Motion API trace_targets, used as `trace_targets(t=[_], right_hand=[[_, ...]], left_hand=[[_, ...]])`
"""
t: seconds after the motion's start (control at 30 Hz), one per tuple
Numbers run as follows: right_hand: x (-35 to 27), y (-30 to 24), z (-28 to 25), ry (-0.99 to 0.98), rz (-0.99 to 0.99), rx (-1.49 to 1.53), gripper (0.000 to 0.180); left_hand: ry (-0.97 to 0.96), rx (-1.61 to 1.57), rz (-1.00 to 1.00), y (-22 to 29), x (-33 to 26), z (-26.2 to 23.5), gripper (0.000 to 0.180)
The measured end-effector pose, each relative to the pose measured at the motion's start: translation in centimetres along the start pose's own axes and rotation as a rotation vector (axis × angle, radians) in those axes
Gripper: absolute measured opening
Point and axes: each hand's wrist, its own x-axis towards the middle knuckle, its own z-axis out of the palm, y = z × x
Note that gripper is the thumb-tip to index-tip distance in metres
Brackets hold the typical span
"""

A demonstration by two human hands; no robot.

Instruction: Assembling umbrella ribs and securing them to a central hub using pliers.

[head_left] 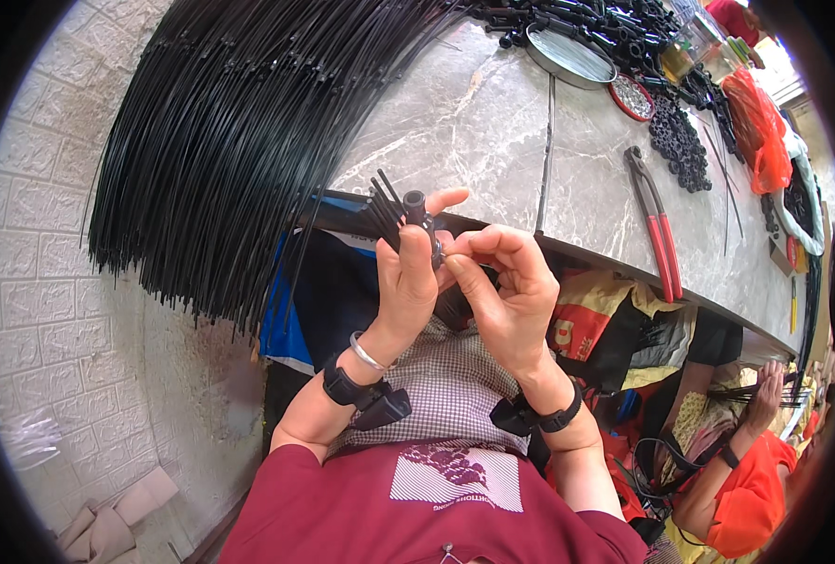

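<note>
My left hand is closed around a short black tubular fitting, its open round end pointing up. Several thin black rods stick out beside the fitting on the left, held in the same hand. My right hand meets it at the fitting's lower part, thumb and forefinger pinched together. Whatever lies between those fingertips is too small to make out. Both hands are in front of the table's near edge, above my lap.
A large bundle of long black cables hangs over the table's left side. On the grey tabletop are red-handled cutters, a round dish, a red-rimmed dish of small metal pieces and black fittings. A co-worker's hand shows at right.
</note>
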Motion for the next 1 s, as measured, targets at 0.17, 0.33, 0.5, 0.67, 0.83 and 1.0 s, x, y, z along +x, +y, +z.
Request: trace_targets(t=[0.17, 0.33, 0.5, 0.67, 0.83, 1.0], right_hand=[[-0.1, 0.1, 0.0, 0.012, 0.04, 0.049, 0.019], [-0.3, 0.4, 0.0, 0.029, -0.085, -0.107, 0.019], [0.5, -0.4, -0.3, -0.01, 0.127, 0.189, 0.018], [1.0, 0.4, -0.8, -0.1, 0.341, 0.454, 0.017], [0.8, -0.4, -2.7, -0.106, 0.247, 0.019, 0.026], [2.4, -4.1, -10.9, 0.011, -0.274, -1.309, 0.052]], left_hand=[[0.008, -0.003, -0.006, -0.2, 0.1, 0.2, 0.092], [-0.007, 0.016, 0.014, -0.3, -0.3, 0.1, 0.092], [-0.093, -0.026, -0.016, -0.3, -0.1, -0.4, 0.09], [0.058, -0.044, -0.068, -1.1, -0.2, 0.1, 0.09], [-0.209, -0.007, 0.029, -0.5, 1.1, -0.1, 0.091], [-0.251, -0.137, -0.011, -0.9, 1.9, -2.1, 0.075]])
